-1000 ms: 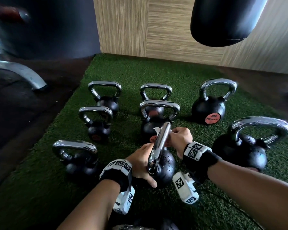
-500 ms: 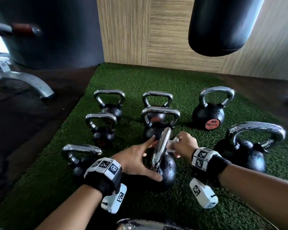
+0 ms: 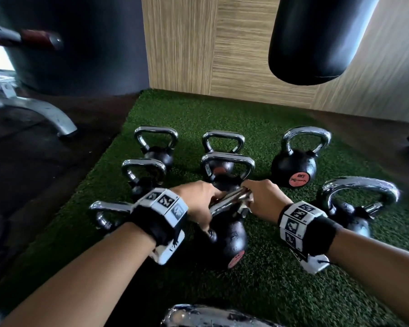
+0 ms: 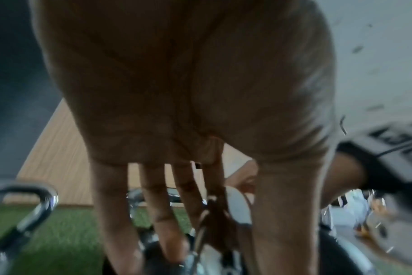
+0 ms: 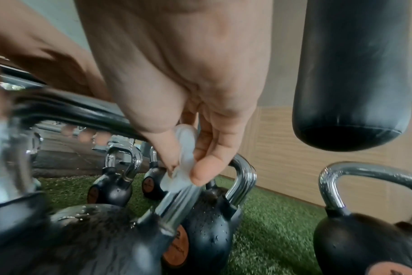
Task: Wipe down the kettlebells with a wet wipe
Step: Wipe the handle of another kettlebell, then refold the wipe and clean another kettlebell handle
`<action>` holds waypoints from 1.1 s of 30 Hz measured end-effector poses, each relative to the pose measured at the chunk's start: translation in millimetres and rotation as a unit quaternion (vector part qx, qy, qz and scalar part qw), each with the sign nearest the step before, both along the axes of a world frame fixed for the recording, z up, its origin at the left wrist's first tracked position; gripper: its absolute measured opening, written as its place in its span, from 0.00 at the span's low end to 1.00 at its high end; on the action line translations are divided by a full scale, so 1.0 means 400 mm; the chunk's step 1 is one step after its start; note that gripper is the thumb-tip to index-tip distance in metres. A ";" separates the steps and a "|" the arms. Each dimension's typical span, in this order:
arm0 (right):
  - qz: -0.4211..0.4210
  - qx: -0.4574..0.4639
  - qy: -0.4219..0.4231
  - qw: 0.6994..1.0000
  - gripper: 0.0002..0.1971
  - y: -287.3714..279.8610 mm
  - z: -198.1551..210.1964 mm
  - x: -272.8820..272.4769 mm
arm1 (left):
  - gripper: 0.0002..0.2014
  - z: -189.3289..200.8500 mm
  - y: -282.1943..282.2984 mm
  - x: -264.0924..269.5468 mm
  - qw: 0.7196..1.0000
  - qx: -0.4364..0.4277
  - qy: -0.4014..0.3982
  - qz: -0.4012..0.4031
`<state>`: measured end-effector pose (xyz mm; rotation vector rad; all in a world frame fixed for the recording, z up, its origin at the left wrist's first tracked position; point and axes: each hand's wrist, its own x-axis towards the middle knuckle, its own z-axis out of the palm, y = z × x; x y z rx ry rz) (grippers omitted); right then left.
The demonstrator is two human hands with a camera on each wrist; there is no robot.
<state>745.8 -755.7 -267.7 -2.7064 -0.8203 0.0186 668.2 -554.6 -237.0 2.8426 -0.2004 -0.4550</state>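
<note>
A black kettlebell (image 3: 232, 237) with a chrome handle (image 3: 224, 204) leans tilted on the green turf (image 3: 281, 279) in the middle, its orange label low at the front. My left hand (image 3: 198, 199) holds the handle, fingers over the far side and thumb down the near side. In the left wrist view the fingers (image 4: 160, 204) reach down past the bar. My right hand (image 3: 262, 199) pinches a white wet wipe (image 5: 185, 145) between thumb and fingers and presses it to the handle's bend (image 5: 176, 204). Water drops dot the ball.
Several other kettlebells stand around on the turf, the largest (image 3: 350, 215) close at the right and one handle (image 3: 210, 315) just below my arms. A black punching bag (image 3: 316, 38) hangs at the upper right. A machine leg (image 3: 45, 114) stands on the dark floor at the left.
My left hand went from the ball, opened, and now holds the handle. The kettlebell has turned and tipped, so its handle lies across. My right hand stays at the handle with the wipe.
</note>
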 end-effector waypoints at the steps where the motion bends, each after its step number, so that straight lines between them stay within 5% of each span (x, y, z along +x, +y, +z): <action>1: -0.014 -0.028 -0.003 1.000 0.03 -0.007 0.006 -0.005 | 0.48 0.010 0.011 0.011 1.000 0.011 0.010 -0.027; 6: -0.039 -0.127 0.001 0.991 0.04 -0.023 0.025 -0.039 | 0.49 0.022 0.030 0.049 0.995 0.056 -0.015 -0.082; 11: -0.066 -0.115 0.030 0.991 0.04 -0.027 0.040 -0.062 | 0.44 0.030 0.032 0.068 0.986 0.087 -0.057 -0.134; 16: -0.095 -0.099 0.074 0.988 0.13 -0.028 0.063 -0.081 | 0.37 0.035 0.054 0.007 0.996 0.011 -0.066 -0.057; 19: -0.116 -0.037 0.093 0.988 0.21 -0.043 0.096 -0.122 | 0.37 0.065 0.065 -0.081 0.999 -0.018 -0.038 -0.015; 23: -0.155 0.066 0.108 0.980 0.07 -0.074 0.158 -0.232 | 0.32 0.099 0.099 -0.207 0.997 -0.071 0.013 0.036; 25: -0.152 0.115 0.170 0.967 0.08 -0.083 0.186 -0.299 | 0.29 0.095 0.116 -0.281 0.992 -0.089 0.055 0.076; 33: -0.157 0.259 0.206 0.930 0.03 -0.149 0.133 -0.503 | 0.33 -0.127 0.125 -0.476 0.955 -0.201 0.142 0.163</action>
